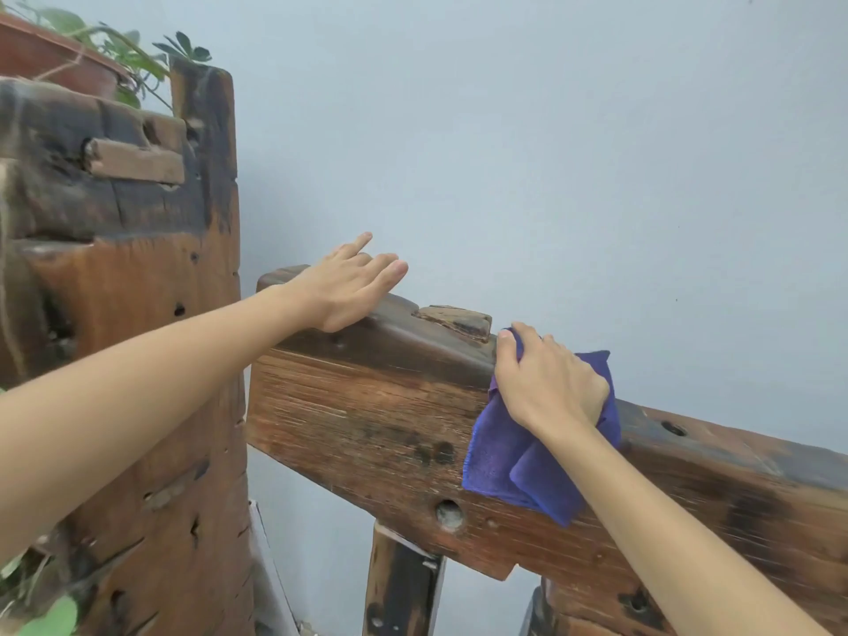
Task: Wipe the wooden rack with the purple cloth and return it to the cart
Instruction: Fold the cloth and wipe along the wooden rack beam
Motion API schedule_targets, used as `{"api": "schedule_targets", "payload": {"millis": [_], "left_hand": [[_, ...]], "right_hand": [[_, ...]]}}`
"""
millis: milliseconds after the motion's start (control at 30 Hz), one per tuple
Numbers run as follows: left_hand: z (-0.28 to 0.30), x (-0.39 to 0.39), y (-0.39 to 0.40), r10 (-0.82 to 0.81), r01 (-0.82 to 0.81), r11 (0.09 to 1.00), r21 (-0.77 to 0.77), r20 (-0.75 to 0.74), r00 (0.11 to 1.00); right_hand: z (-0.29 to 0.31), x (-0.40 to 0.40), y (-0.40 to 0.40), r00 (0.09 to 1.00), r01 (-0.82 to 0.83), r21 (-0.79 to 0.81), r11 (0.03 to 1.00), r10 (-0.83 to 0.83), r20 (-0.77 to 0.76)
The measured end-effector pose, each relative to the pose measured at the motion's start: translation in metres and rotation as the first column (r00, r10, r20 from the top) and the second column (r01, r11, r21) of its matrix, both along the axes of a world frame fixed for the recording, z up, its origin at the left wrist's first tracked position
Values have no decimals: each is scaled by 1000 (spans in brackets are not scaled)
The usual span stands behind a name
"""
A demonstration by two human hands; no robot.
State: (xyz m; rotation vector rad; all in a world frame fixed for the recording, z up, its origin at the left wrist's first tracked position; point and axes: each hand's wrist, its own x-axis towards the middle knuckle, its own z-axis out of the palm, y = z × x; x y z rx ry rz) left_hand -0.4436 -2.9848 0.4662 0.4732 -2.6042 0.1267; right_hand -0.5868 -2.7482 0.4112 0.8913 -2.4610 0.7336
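The wooden rack is a heavy, weathered brown beam running from centre to lower right, with dark stains and peg holes. My left hand rests flat on the beam's top left end, fingers spread and holding nothing. My right hand presses the purple cloth against the beam's top edge and front face, just right of a wooden peg. The cloth hangs folded down the front of the beam. No cart is in view.
A tall dark wooden post stands at the left, close to the beam's end. A terracotta plant pot with green leaves sits on top of it. A plain blue-grey wall runs right behind. Wooden legs show under the beam.
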Motion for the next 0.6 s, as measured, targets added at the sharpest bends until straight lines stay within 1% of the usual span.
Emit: {"api": "schedule_targets", "payload": {"millis": [67, 133, 233, 333, 400, 467, 533, 600], "left_hand": [[-3, 7, -9, 117, -114, 992, -51, 59, 991], [-2, 11, -12, 173, -170, 984, -55, 54, 983], [1, 13, -14, 209, -208, 977, 44, -19, 978], [7, 17, -16, 257, -247, 958, 144, -53, 965], [10, 20, -18, 310, -279, 927, 252, -91, 946], [12, 22, -22, 340, -268, 886, 378, -138, 930], [15, 27, -27, 350, -195, 822, 535, -204, 915], [17, 32, -33, 371, -97, 745, 659, -290, 882]], "right_hand": [[2, 10, -9, 1000, -15, -22, 1000, 14, -25], [2, 20, -23, 999, -32, -36, 999, 30, -35], [5, 35, -44, 999, -37, -56, 998, 36, -20], [8, 47, -61, 994, -111, -32, 993, 110, -23], [16, 53, -76, 985, -172, 36, 984, 173, -11], [27, 57, -92, 975, -222, 114, 968, 220, 25], [35, 59, -107, 964, -267, 174, 948, 262, 52], [42, 58, -121, 954, -300, 216, 929, 288, 88]]}}
